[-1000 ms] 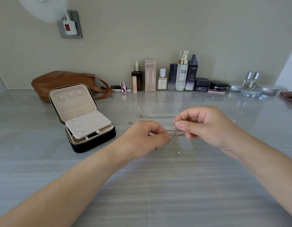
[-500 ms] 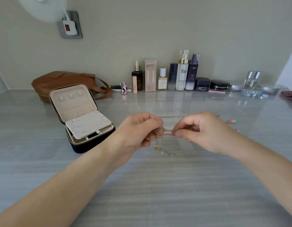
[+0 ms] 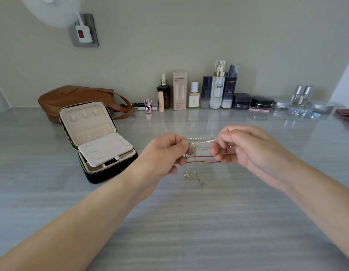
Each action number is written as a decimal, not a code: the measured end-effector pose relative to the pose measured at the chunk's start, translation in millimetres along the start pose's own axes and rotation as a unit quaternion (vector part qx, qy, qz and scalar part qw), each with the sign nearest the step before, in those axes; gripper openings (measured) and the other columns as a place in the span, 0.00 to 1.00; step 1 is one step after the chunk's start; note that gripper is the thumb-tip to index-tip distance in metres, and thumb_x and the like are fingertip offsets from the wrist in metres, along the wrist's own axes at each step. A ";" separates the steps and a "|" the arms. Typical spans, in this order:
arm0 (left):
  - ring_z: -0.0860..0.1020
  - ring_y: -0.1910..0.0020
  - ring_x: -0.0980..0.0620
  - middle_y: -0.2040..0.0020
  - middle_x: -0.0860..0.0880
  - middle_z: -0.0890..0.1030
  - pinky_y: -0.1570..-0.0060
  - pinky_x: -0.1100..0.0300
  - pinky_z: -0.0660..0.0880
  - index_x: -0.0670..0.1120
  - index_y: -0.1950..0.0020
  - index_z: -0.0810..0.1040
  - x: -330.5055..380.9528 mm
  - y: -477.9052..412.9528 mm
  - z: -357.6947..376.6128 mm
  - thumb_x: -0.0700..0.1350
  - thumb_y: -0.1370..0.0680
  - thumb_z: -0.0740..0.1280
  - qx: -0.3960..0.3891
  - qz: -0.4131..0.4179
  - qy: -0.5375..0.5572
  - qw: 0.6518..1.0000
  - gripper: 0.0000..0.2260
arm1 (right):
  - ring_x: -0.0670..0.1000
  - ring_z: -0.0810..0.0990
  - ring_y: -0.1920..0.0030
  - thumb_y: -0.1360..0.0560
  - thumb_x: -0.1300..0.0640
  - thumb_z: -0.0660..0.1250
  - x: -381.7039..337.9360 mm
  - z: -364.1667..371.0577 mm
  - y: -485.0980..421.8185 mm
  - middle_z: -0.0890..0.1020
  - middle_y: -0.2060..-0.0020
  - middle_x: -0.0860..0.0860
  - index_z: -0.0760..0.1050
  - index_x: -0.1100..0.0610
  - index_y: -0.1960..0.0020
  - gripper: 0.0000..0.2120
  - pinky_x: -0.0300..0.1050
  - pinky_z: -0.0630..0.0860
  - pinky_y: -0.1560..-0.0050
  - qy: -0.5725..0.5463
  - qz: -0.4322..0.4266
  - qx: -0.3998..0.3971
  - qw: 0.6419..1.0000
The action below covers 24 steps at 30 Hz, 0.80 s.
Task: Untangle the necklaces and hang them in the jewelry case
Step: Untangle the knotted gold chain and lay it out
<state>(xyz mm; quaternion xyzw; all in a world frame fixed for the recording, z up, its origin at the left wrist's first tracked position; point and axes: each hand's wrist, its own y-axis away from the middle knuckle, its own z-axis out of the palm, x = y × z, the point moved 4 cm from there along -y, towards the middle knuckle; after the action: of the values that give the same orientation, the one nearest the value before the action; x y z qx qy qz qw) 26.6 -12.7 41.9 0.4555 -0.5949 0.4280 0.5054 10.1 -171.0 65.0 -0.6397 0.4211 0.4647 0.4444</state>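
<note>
A tangle of thin necklaces (image 3: pixel 192 151) hangs between my hands above the grey table (image 3: pixel 169 222). My left hand (image 3: pixel 165 151) pinches the knotted silver and gold chains. My right hand (image 3: pixel 246 147) pinches a red cord (image 3: pixel 204 159) and silver chains stretched toward the left hand. A gold pendant (image 3: pixel 188 176) and a chain end dangle below the knot. The jewelry case (image 3: pixel 95 141) stands open to the left, its cream lid upright with three hooks, its insert tray bare.
A brown leather bag (image 3: pixel 72 98) lies behind the case. A row of cosmetic bottles and boxes (image 3: pixel 205 92) lines the back wall, with jars and small glass bottles (image 3: pixel 302 96) further right. A wall socket with a plug (image 3: pixel 83 32) is at upper left.
Both hands rose slightly and pulled apart, stretching the red cord and chains between them. The pendant now dangles lower under the knot.
</note>
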 end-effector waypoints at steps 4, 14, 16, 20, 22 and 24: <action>0.75 0.70 0.59 0.70 0.54 0.78 0.66 0.64 0.67 0.47 0.61 0.73 0.8 -0.5 -0.5 0.42 0.20 0.60 0.000 0.015 0.016 1.000 0.10 | 0.45 0.76 0.66 0.36 0.52 0.66 1.3 3.9 1.7 0.81 0.68 0.51 0.78 0.53 0.73 0.09 0.37 0.73 0.62 0.069 -0.024 -0.060 0.996; 0.66 0.75 0.55 0.73 0.52 0.72 0.70 0.63 0.71 0.44 0.60 0.70 7.2 7.0 8.8 0.39 0.20 0.57 -0.089 0.026 0.073 0.993 0.09 | 0.45 0.77 0.65 0.30 0.59 0.71 15.3 13.7 -1.6 0.81 0.66 0.47 0.79 0.51 0.61 0.04 0.42 0.74 0.58 0.166 -0.023 -0.039 0.985; 0.65 0.75 0.55 0.72 0.52 0.72 0.73 0.64 0.69 0.44 0.59 0.70 7.9 8.8 10.0 0.39 0.20 0.57 -0.104 0.022 0.075 0.991 0.09 | 0.50 0.79 0.60 0.31 0.62 0.72 17.0 17.0 -2.8 0.83 0.60 0.51 0.78 0.54 0.56 0.05 0.45 0.76 0.53 0.147 -0.031 -0.041 0.988; 0.64 0.76 0.56 0.72 0.51 0.72 0.78 0.66 0.63 0.45 0.59 0.70 8.3 8.2 8.3 0.41 0.20 0.58 -0.095 0.011 0.059 0.994 0.08 | 0.42 0.78 0.66 0.31 0.62 0.72 13.7 16.9 -3.3 0.82 0.69 0.45 0.80 0.53 0.63 0.05 0.33 0.74 0.59 0.143 -0.052 -0.017 0.988; 0.63 0.76 0.57 0.71 0.51 0.72 0.78 0.67 0.59 0.45 0.59 0.71 8.5 7.1 4.8 0.41 0.20 0.59 -0.081 0.015 0.026 0.996 0.08 | 0.40 0.77 0.67 0.32 0.59 0.72 11.0 11.1 -3.3 0.82 0.71 0.43 0.80 0.50 0.64 0.06 0.31 0.73 0.61 0.139 -0.055 0.002 0.989; 0.63 0.76 0.57 0.72 0.52 0.73 0.77 0.67 0.57 0.46 0.60 0.71 9.0 6.2 2.1 0.41 0.20 0.59 -0.065 0.023 -0.009 0.998 0.08 | 0.40 0.78 0.67 0.32 0.58 0.71 7.9 4.7 -2.9 0.82 0.71 0.44 0.81 0.48 0.64 0.05 0.31 0.74 0.61 0.125 -0.056 0.018 0.990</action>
<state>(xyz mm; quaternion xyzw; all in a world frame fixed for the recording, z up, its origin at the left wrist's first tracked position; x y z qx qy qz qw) 19.4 -14.4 50.2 0.4116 -0.6360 0.3961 0.5188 13.5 -166.7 57.0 -0.7073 0.4448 0.3479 0.4253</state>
